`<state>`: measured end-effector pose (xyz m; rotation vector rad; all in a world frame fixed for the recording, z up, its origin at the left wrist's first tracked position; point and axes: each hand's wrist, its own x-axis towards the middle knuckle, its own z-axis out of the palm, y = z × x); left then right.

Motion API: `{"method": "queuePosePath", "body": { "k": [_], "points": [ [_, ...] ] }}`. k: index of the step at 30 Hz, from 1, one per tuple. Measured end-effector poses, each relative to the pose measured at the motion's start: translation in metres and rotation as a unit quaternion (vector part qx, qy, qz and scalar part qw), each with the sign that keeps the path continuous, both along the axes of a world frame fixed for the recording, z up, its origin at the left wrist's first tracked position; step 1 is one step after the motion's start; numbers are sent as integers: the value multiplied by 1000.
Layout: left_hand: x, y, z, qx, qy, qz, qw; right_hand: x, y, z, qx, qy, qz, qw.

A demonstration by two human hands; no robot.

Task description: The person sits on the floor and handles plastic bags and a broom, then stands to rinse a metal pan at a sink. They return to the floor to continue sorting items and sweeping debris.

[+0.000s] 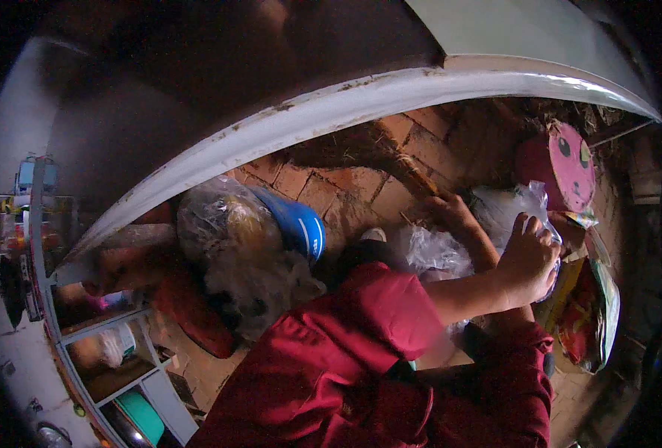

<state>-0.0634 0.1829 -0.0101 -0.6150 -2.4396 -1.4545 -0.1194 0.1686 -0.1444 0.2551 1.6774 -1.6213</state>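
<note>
My arms cross low in front of me, in red sleeves. My left hand (529,260) reaches to the right, its fingers curled on a clear plastic bag (499,210) that bunches around the knuckles. Beneath that arm, my right hand (453,211) reaches up and to the left, closed around a thin wooden stick (415,171). Bits of straw-like debris cling to the stick, and its far end fades into shadow. Another crumpled clear plastic bag (437,252) lies beside my right forearm.
A white, dirt-marked edge (331,120) arches over the brick floor (348,193). Left are a blue container (300,221), a stuffed clear bag (224,224) and shelving (115,325). Right are a pink animal-faced item (571,165) and a colourful open sack (605,313).
</note>
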Motion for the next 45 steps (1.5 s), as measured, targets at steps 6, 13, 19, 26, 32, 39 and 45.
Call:
{"method": "queuePosePath", "body": {
  "k": [6,13,19,26,32,39,45],
  "points": [
    [0,1,6,7,-8,-33,999,21,104,2,24,1,53,998],
    [0,16,5,24,4,-33,999,-9,124,-12,17,-2,-27,999],
    [1,16,5,2,15,-26,1000,-29,99,-8,-15,-13,-32,999],
    [0,25,0,17,3,-41,999,0,37,27,-62,-62,-54,995],
    [-7,8,0,-24,-9,-18,1000,18,51,17,10,31,-50,998],
    [-6,5,7,-6,10,-30,999,69,153,22,75,70,-33,994],
    [-8,6,-16,-39,53,-41,997,100,164,47,63,44,-91,993]
  ]
}}
